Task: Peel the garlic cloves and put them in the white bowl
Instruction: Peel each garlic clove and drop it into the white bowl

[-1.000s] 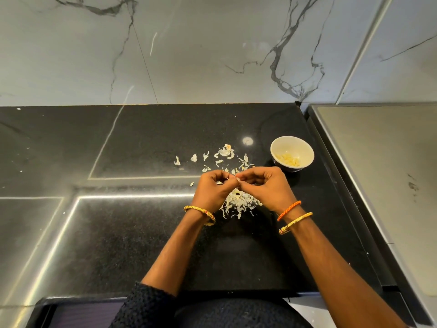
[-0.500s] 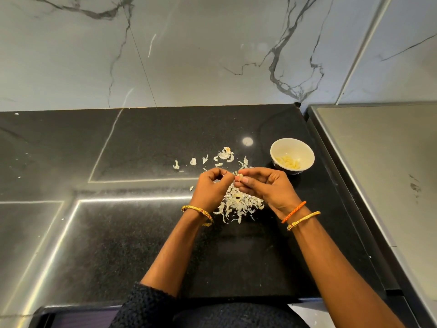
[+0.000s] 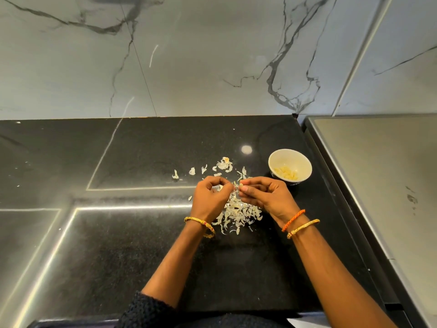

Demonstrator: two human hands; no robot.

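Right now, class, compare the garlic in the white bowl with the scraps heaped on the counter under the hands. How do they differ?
The peeled cloves are yellowish and plump; the skins are whitish, thin and flaky. The cloves sit together inside the white bowl; the skins lie loose on the black counter, some strayed farther back. The cloves are few, the skins many. Both come from the garlic.

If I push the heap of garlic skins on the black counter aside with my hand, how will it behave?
The garlic skins look thin and papery, so they are probably very light and floppy. Some flakes already lie scattered apart toward the white bowl, so a push would likely spread them rather than move one lump. A few may cling to the hand or drift on the glossy counter.
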